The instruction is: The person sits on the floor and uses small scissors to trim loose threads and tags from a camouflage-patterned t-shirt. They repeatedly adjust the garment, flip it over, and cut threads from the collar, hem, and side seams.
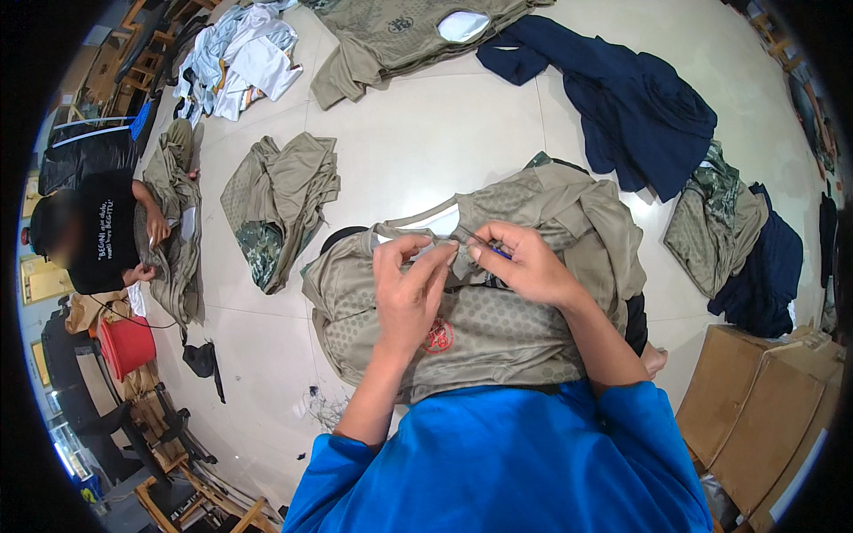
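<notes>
A khaki patterned shirt (506, 333) with a red emblem is spread over my lap, its neckline (426, 223) facing away from me. My left hand (410, 286) pinches the fabric at the collar between thumb and fingers. Close beside it, my right hand (530, 266) grips a small blue-handled tool (500, 253). The right fingers mostly cover that tool, so its exact kind cannot be told. Both sets of fingertips nearly meet at the collar's edge.
A person (110, 220) in a black T-shirt handles a khaki garment (176, 260) at the left. Around the tiled floor lie a folded khaki shirt (280, 200), navy garments (633, 100) and white clothes (243, 60). Cardboard boxes (753, 400) stand at right; loose threads (326, 406) lie at lower left.
</notes>
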`<state>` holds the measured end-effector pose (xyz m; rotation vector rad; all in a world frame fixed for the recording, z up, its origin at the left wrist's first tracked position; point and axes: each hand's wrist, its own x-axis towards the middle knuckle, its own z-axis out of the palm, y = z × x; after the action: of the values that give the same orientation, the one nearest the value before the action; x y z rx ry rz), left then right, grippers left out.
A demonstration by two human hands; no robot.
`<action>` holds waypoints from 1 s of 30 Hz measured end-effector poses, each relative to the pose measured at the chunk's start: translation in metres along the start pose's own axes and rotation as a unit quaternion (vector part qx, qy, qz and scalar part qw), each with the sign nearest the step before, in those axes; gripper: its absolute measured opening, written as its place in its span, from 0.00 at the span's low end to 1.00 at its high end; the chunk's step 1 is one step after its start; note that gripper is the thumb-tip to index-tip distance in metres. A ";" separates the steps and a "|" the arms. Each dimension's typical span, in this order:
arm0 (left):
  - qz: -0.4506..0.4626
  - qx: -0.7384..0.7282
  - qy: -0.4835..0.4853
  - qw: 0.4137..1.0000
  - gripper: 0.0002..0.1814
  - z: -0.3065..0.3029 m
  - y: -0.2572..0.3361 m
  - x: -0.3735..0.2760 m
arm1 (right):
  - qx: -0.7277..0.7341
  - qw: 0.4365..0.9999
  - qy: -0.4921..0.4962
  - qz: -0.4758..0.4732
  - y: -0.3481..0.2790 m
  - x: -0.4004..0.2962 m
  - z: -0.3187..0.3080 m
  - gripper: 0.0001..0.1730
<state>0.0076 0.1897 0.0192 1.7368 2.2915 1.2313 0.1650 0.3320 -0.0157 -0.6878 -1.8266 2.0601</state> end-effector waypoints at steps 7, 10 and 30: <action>0.134 -0.018 -0.164 0.977 0.19 -0.019 -0.020 0.024 | -0.020 0.999 -0.021 0.041 -0.012 -0.002 -0.002 0.11; 0.171 -0.011 -0.213 0.962 0.20 -0.027 -0.020 0.037 | -0.050 0.997 -0.024 0.055 -0.010 0.000 -0.002 0.11; 0.039 -0.117 -0.151 0.981 0.05 0.008 -0.037 0.018 | 0.092 0.981 -0.046 0.162 -0.025 0.005 -0.008 0.14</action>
<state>-0.0259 0.2062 0.0001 1.7982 1.8504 1.1055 0.1628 0.3446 0.0075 -0.9005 -1.6291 2.4682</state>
